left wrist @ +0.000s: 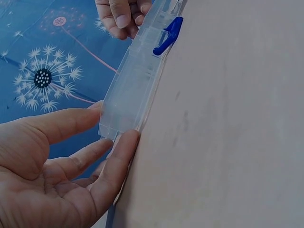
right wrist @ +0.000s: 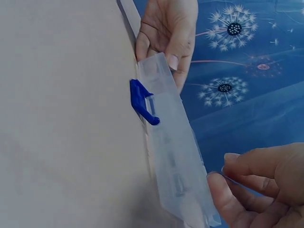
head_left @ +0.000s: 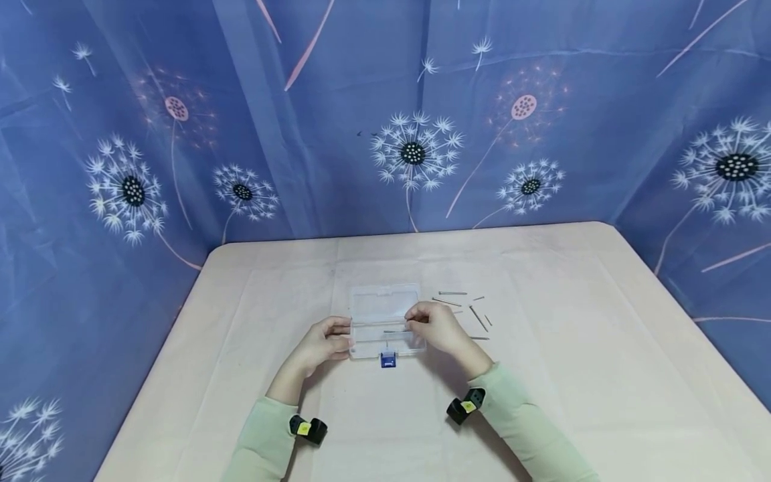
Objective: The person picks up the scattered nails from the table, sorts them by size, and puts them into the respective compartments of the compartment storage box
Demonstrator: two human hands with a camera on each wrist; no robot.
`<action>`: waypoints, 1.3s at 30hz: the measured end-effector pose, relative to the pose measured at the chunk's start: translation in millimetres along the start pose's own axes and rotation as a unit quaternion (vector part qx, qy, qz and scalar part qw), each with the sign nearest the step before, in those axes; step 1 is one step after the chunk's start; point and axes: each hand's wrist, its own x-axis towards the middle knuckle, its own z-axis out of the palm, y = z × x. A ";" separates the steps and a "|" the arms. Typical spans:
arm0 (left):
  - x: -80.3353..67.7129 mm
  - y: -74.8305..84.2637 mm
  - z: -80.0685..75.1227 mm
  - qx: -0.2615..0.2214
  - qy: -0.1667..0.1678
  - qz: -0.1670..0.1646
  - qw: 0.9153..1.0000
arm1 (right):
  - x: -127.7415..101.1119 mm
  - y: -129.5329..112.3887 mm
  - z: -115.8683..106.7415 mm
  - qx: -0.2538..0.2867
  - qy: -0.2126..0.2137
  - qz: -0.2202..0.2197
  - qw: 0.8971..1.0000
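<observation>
A clear plastic box (head_left: pixel 369 352) lies on the table with its lid (head_left: pixel 385 302) raised behind it and its blue latch (head_left: pixel 388 360) hanging at the front. My left hand (head_left: pixel 318 347) holds the box's left end between thumb and fingers, which the left wrist view shows closely. Over the box's right part, my right hand (head_left: pixel 442 329) pinches a thin metal nail (head_left: pixel 394 331) that points left. In the right wrist view, thumb and index finger (right wrist: pixel 251 164) meet beside the box's edge; the nail is barely visible there.
Several loose metal nails (head_left: pixel 478 318) of different lengths lie to the right of the box, some partly behind my right hand. A pale cloth covers the table (head_left: pixel 572 348). Blue curtains (head_left: pixel 337 154) with dandelion prints stand along its back and sides.
</observation>
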 end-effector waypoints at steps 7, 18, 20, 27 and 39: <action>-1.1 0.4 -3.4 0.000 -0.011 0.006 1.000 | 1.3 -1.7 -19.4 -0.042 0.037 -0.032 0.998; 0.7 0.1 -5.4 0.007 -0.012 0.012 1.000 | -1.7 2.3 -51.7 -0.113 0.085 0.001 0.990; 1.4 -0.9 -5.8 0.005 -0.014 0.013 1.000 | -1.7 5.5 -56.6 -0.127 0.095 0.000 0.987; -0.4 -4.6 -7.2 -0.005 -0.026 0.053 0.998 | -4.5 15.3 -72.4 -0.159 0.103 0.032 0.981; 2.6 -4.6 -4.5 -0.001 -0.023 0.005 1.000 | -7.7 33.2 -77.3 -0.184 0.084 0.105 0.974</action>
